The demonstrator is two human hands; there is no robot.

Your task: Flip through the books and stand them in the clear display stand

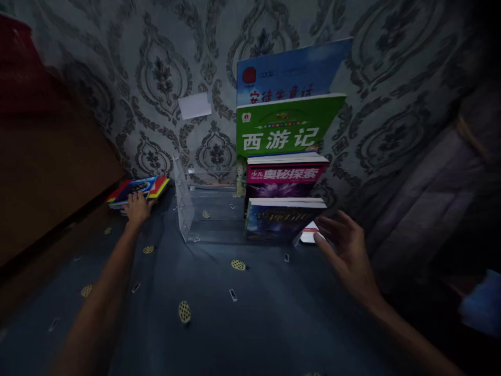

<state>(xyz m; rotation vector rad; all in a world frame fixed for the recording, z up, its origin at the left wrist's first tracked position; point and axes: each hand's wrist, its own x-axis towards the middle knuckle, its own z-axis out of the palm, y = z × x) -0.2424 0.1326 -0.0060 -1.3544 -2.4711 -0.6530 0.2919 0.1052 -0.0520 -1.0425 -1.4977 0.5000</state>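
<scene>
Left hand [136, 208] lies flat, fingers spread, on top of a small stack of colourful books [139, 191] at the far left of the surface; it presses down and has nothing closed in it. Right hand [346, 245] is open too, fingers loosely curled, hovering just beside the right end of a clear acrylic book rack [188, 209], near a small white and red item [311, 233] whose nature is too dim to tell.

Rack stands against the patterned wallpaper [164, 78], on a dark blue cloth [242, 313] dotted with yellow motifs. Four books stand in its right half, stepped in height: a dark starry cover [279, 219] in front, a magenta one [287, 175] behind it, then a green one [287, 125], then a tall blue one [291, 70] at the back. Left half of the rack holds nothing.

Risks, as judged: the upright books lean on each other with open space to their left, so a nudge from the right hand could slide or topple them that way. The stack under the left hand sits close to the surface edge; a sideways drag could push it off. Dim light makes a misjudged reach more likely.
</scene>
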